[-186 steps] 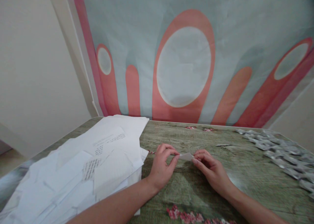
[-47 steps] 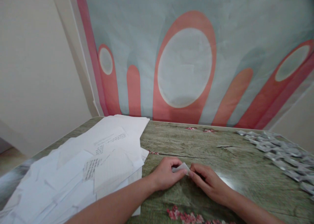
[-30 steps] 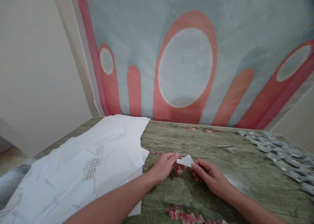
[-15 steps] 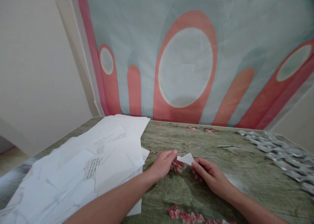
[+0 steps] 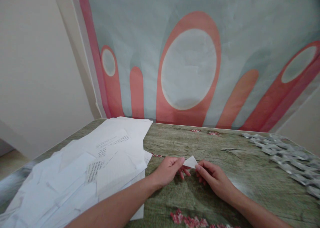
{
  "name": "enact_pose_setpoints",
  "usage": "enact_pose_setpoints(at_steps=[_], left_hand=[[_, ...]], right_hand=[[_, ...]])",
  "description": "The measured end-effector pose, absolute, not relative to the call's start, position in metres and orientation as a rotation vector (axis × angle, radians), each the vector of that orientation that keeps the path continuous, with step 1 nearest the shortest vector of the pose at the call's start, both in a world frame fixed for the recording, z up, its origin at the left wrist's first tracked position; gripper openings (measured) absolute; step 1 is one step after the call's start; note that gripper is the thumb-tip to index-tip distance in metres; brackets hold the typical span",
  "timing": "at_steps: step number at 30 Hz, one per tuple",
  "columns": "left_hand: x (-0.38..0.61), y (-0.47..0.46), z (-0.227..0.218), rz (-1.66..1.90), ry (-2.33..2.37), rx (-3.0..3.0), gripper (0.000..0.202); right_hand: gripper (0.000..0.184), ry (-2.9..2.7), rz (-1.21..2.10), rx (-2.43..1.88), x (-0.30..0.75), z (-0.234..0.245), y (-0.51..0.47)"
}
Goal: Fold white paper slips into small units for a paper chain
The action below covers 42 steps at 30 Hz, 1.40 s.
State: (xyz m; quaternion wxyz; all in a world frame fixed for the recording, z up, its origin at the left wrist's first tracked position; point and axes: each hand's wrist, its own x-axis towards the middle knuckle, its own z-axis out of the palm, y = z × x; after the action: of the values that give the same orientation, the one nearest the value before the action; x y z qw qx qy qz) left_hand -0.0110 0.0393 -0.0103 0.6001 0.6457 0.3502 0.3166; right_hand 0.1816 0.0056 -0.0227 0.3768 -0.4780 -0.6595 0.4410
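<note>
A small white piece of paper (image 5: 190, 162), pointed at the top, is held just above the table between both hands. My left hand (image 5: 170, 168) pinches its left end between thumb and forefinger, with the other fingers hanging loosely below. On the opposite side, my right hand (image 5: 212, 175) grips the lower right corner, thumb on top. The fingers beneath the paper are partly hidden. A large heap of white paper sheets (image 5: 120, 123), some with printed text, lies beside my left forearm.
Rows of folded silvery-grey pieces (image 5: 282, 151) lie along the table's right side. The wood-patterned table (image 5: 172, 141) has pink flower prints (image 5: 188, 219) near its front. Behind it hangs a grey-green sheet (image 5: 150, 28) with coral shapes.
My left hand has shifted slightly right along the paper, so its thumb is nearer my right hand and less paper shows. My right hand has hardly moved.
</note>
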Motion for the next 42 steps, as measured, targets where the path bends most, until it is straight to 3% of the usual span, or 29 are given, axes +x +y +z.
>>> enact_pose_setpoints(at_steps=[13, 42], left_hand=[[-0.0066, 0.0345, -0.0164, 0.808, 0.948, 1.559, 0.040], [-0.0063, 0.0328, -0.0184, 0.832, 0.950, 1.598, 0.041]], right_hand=[[0.040, -1.646, 1.187, -1.200, 0.1827, -0.0238, 0.0076], [0.039, -1.572, 1.190, -1.217, 0.1821, -0.0198, 0.0086]])
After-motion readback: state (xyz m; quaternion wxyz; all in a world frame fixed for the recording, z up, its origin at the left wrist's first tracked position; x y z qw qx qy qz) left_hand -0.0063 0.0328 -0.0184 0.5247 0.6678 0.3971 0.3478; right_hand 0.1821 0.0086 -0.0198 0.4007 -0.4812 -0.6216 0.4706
